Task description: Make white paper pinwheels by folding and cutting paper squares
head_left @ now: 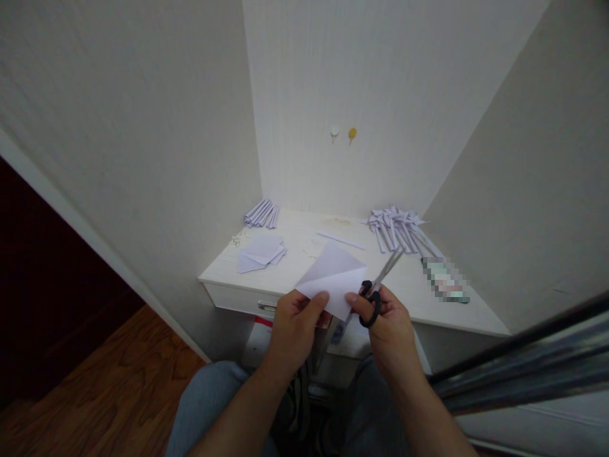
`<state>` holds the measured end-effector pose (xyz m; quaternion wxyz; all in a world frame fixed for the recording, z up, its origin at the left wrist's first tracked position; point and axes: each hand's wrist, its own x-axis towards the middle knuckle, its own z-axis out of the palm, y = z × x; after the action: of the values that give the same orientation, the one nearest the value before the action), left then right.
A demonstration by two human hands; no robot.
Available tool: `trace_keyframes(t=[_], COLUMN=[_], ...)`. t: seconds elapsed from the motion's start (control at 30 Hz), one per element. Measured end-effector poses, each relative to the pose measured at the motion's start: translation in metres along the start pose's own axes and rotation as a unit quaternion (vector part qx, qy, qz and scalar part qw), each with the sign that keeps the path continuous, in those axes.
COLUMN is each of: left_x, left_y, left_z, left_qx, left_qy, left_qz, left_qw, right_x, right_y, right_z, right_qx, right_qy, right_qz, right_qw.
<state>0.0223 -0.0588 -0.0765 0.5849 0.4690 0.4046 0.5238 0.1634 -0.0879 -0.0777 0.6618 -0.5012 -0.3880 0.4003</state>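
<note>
Holding a thin, floppy paper point(333, 279) over the desk's front edge, left hand point(295, 330) is pinching its bottom edge while right hand point(387, 320) is gripping scissors point(375, 289).

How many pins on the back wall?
2: a white pin and a yellow pin, side by side on the wall above the desk. None seem hidden.

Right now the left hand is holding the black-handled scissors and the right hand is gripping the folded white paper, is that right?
No, swapped. In the head view the right hand holds the black-handled scissors, and the left hand grips the folded white paper.
</note>
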Motion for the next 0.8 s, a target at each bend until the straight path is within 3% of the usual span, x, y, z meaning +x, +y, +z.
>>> trace_keyframes(t=[0.2,0.33,0.53,0.67,0.8], left_x=[0.003,0.004,0.004,0.000,-0.006], left_y=[0.018,0.018,0.018,0.024,0.029], left_z=[-0.016,-0.020,-0.018,-0.018,-0.018], left_qx=[0.072,0.068,0.049,0.060,0.096], left_qy=[0.052,0.066,0.085,0.098,0.100], left_qz=[0.064,0.072,0.077,0.101,0.124], left_qw=[0.994,0.993,0.992,0.988,0.983], right_x=[-0.019,-0.040,-0.042,-0.039,-0.043], right_y=[0.000,0.009,0.017,0.013,0.008], right_z=[-0.016,-0.016,-0.011,-0.011,-0.008], right_qx=[-0.087,-0.080,-0.044,-0.029,-0.083], right_qy=[-0.193,-0.270,-0.241,-0.213,-0.211], right_qz=[0.074,0.153,0.207,0.186,0.150], right_qw=[0.974,0.947,0.947,0.959,0.962])
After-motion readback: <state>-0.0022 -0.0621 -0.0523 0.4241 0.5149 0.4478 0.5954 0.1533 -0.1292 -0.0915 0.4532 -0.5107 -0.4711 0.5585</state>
